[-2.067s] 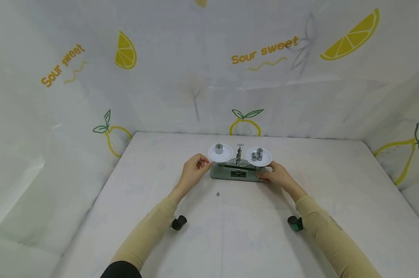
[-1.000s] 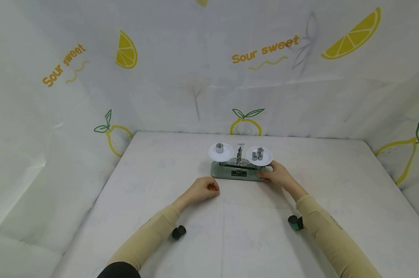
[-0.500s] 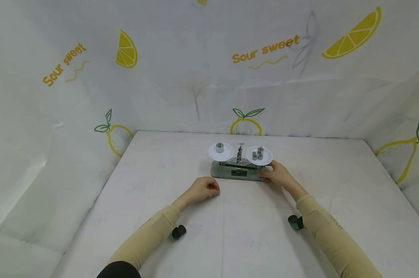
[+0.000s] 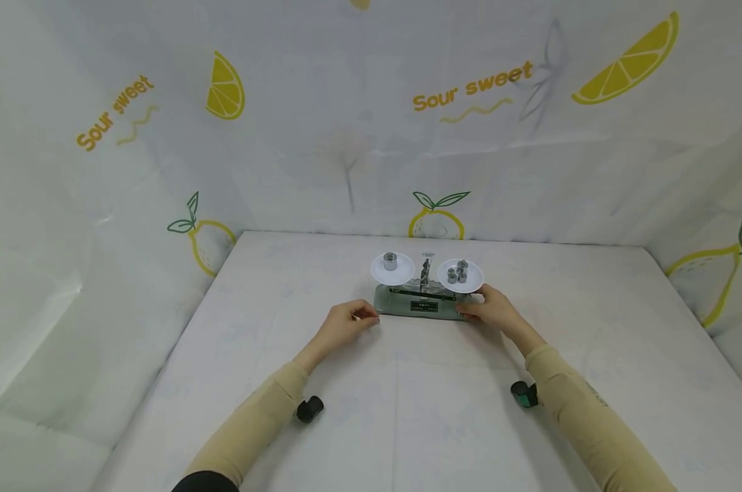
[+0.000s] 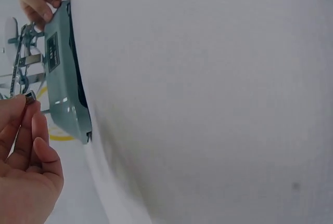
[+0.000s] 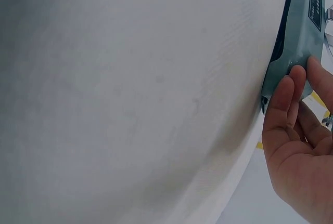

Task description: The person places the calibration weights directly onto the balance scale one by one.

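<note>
A green-based balance scale (image 4: 388, 302) stands toward the back of the table. One large metal weight (image 4: 390, 261) sits on its left white pan (image 4: 395, 279), and several smaller weights (image 4: 462, 270) stand together on the right pan (image 4: 476, 273). My left hand (image 4: 343, 324) is just in front of the base's left end. Between its thumb and finger it pinches a small metal weight (image 5: 30, 97), seen clearly in the left wrist view. My right hand (image 4: 497, 311) grips the base's right end, thumb and fingertips against the green casing (image 6: 304, 42).
White cloth covers the table (image 4: 408, 424). Behind it hangs a white backdrop (image 4: 285, 171) with printed lemons and lettering. A dark wrist camera (image 4: 310, 409) juts below the left forearm, another camera (image 4: 523, 395) below the right.
My left hand came from beside the left pan down to the small weight on the table, pinched it, and has now lifted it back toward the scale. My right hand stays put.
</note>
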Demonstrator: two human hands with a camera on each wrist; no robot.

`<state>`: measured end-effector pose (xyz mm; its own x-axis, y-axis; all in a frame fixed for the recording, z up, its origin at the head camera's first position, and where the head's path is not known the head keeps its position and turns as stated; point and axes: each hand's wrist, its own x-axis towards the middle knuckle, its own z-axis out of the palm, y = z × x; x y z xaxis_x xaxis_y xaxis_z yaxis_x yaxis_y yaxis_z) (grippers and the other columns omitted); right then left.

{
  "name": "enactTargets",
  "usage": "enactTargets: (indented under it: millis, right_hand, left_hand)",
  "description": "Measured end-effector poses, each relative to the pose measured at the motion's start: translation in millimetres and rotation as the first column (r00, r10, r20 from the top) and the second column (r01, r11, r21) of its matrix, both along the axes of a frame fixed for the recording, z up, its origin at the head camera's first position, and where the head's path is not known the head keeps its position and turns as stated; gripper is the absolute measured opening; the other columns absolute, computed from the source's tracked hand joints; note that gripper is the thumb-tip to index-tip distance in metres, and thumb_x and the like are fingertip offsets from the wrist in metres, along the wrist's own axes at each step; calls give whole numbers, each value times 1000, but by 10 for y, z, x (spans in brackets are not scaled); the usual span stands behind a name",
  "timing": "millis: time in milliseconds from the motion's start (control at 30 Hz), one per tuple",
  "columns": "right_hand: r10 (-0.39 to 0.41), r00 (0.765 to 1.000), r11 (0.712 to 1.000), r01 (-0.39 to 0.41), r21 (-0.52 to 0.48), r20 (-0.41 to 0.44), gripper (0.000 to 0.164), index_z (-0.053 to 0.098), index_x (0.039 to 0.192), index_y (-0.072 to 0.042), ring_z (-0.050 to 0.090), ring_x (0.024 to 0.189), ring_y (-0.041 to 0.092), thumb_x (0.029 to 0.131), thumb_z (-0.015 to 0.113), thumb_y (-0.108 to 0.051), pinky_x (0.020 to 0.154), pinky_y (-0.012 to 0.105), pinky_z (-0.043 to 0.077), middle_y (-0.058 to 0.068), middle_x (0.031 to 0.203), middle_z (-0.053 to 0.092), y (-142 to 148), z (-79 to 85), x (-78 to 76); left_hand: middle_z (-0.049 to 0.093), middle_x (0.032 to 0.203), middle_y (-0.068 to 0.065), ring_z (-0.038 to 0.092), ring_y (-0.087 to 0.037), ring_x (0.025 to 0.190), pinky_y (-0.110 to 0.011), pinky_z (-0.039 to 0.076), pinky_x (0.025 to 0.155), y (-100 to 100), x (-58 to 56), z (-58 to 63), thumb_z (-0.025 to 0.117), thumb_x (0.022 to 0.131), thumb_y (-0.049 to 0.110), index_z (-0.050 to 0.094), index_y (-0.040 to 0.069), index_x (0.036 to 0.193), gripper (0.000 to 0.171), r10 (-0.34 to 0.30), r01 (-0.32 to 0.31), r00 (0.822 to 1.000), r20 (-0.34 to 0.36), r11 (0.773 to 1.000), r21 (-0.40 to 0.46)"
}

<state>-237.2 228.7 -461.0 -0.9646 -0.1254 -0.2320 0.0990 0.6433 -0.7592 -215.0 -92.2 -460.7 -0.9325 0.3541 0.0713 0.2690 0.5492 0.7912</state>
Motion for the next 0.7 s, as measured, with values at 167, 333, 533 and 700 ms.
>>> enactTargets:
  millis: [167, 333, 533, 700]
  right_hand:
    - [5, 1000, 1000, -5, -1, -7, 68, 39, 136, 2, 62, 84, 15, 84, 68, -31, 89, 40, 44, 20, 109, 63, 5, 10, -3]
    - [6, 1000, 1000, -6, 2, -7, 70, 37, 137, 3, 61, 84, 15, 83, 69, -31, 91, 41, 44, 20, 111, 63, 6, 13, -9]
    - [10, 1000, 1000, -10, -2, -2, 72, 35, 138, 3, 61, 91, 21, 84, 68, -31, 95, 46, 42, 23, 118, 59, 0, 19, -7]
    - [2, 1000, 1000, -2, 4, 7, 70, 37, 137, 3, 61, 92, 21, 84, 68, -30, 94, 45, 43, 24, 121, 57, -13, 19, 3]
  left_hand:
    - [69, 86, 0, 56, -7, 79, -19, 42, 68, -19, -59, 117, 67, 85, 18, 69, 13, 91, 8, 69, -62, 994, -85, 995, 80]
    - [68, 86, -4, 56, -9, 78, -17, 40, 64, 31, -109, 246, 67, 85, 16, 69, 11, 91, 7, 126, -93, 975, -184, 979, 180]
    - [69, 89, -6, 58, -13, 81, -18, 39, 66, 135, -212, 352, 68, 85, 15, 69, 10, 90, 7, 195, -131, 952, -236, 956, 262]
    - [69, 89, -7, 60, -17, 81, -19, 43, 66, 253, -291, 399, 68, 84, 16, 69, 9, 89, 9, 210, -152, 950, -230, 957, 246]
